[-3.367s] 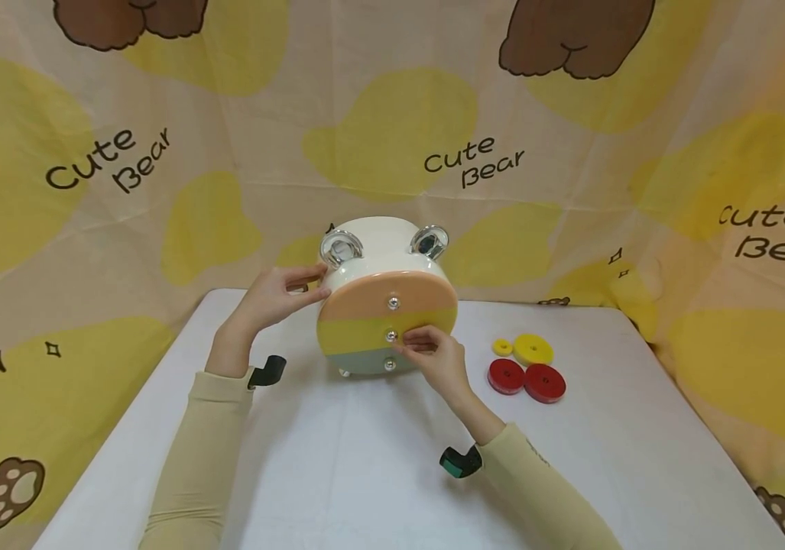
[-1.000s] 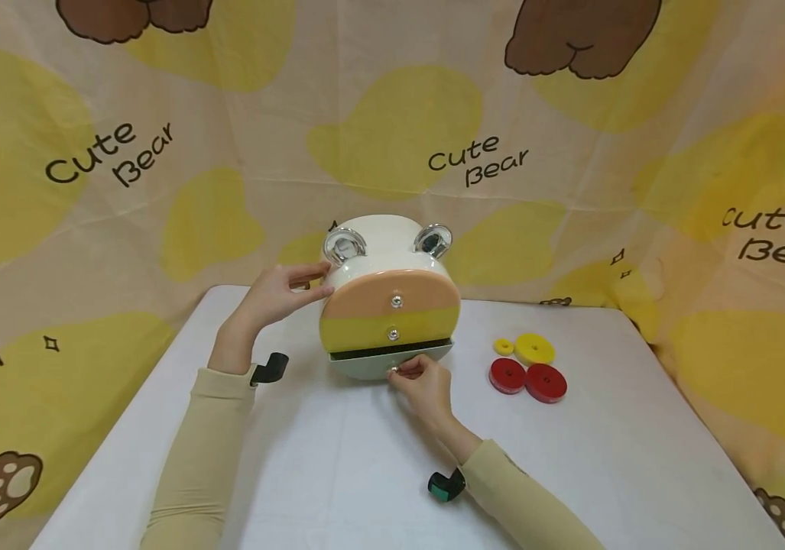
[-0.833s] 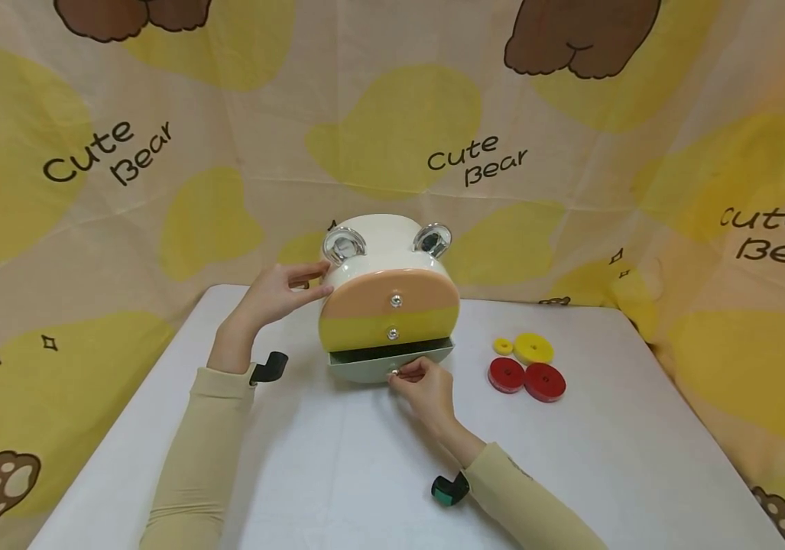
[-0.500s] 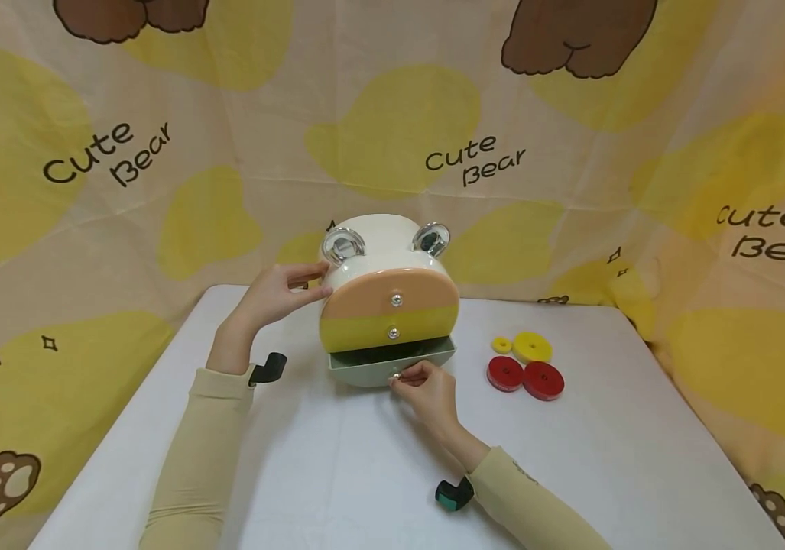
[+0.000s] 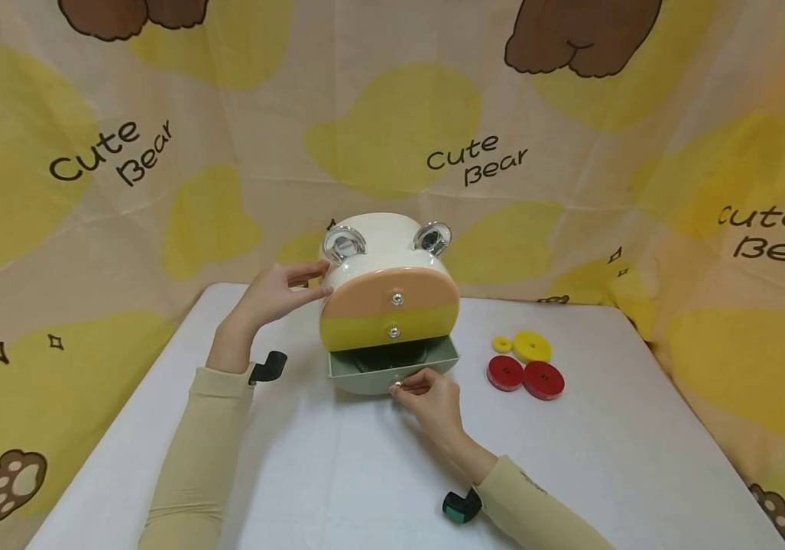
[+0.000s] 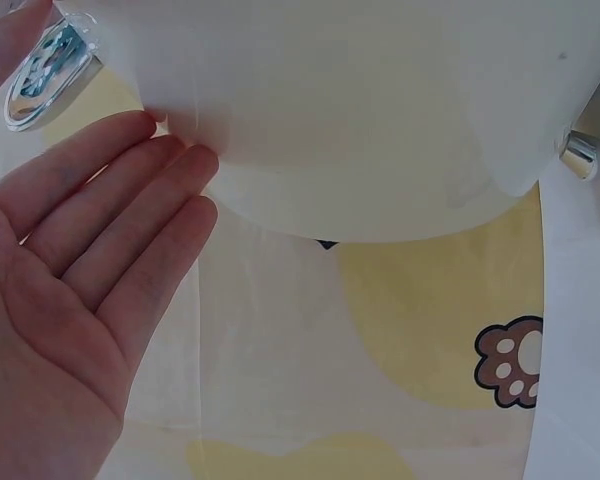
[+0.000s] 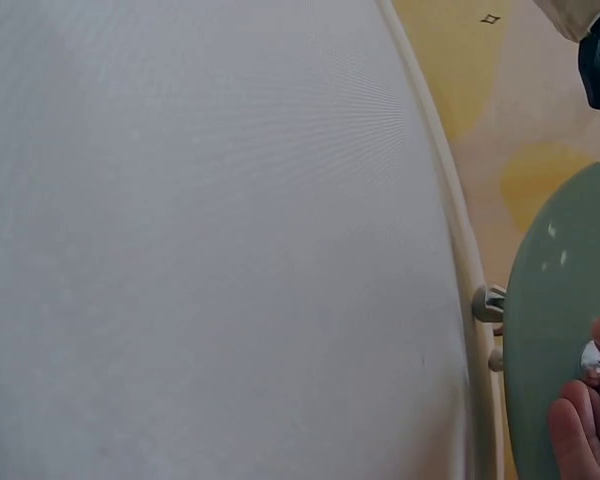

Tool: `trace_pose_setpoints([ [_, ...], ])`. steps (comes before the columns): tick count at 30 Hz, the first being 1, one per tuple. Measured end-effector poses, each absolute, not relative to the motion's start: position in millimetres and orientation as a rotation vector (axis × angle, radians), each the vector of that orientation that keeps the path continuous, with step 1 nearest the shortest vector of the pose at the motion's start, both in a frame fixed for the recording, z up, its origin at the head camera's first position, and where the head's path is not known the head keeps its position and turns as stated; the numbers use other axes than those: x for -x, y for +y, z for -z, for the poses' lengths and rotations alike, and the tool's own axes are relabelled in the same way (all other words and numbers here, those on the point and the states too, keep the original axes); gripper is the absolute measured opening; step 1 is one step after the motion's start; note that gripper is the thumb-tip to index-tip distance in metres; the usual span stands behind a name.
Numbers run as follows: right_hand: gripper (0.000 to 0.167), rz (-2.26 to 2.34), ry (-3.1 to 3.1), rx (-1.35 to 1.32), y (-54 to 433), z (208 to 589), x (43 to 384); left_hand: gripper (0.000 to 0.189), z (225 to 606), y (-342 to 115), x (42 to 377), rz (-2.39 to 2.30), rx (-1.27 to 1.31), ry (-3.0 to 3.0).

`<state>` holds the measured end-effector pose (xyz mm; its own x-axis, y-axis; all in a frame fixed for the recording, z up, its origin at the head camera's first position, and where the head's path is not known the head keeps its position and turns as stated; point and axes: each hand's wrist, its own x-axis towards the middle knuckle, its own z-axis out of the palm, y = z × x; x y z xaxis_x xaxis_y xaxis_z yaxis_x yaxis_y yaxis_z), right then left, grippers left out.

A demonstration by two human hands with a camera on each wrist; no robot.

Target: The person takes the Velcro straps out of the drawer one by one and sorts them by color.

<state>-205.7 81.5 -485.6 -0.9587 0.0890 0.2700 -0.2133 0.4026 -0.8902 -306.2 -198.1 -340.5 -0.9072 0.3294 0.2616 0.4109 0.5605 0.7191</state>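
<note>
Right hand (image 5: 436, 401) pinches the small shiny silver knob (image 5: 398, 384) on the pale green curved drawer (image 5: 359, 384), which juts out at the bottom front of the rounded glossy white cabinet (image 5: 387, 233). Left hand (image 5: 274, 294): fingers nearly straight, spread from thumb, fingertips on cabinet's left side. Right of cabinet: two thick round red discs (image 5: 505, 373), big and small round yellow discs (image 5: 532, 347) behind them. White-covered table (image 5: 344, 473) stretches wide in front of cabinet; strip between cabinet and discs; back edge near cabinet's rear.
</note>
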Motion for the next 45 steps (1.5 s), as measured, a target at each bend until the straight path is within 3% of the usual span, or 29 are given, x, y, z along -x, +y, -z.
trace_pose_setpoints([
  [45,0.019,-1.492,-2.412,-0.232,93,490,162,0.062,343,-198,309,1.276,0.639,-2.695],
])
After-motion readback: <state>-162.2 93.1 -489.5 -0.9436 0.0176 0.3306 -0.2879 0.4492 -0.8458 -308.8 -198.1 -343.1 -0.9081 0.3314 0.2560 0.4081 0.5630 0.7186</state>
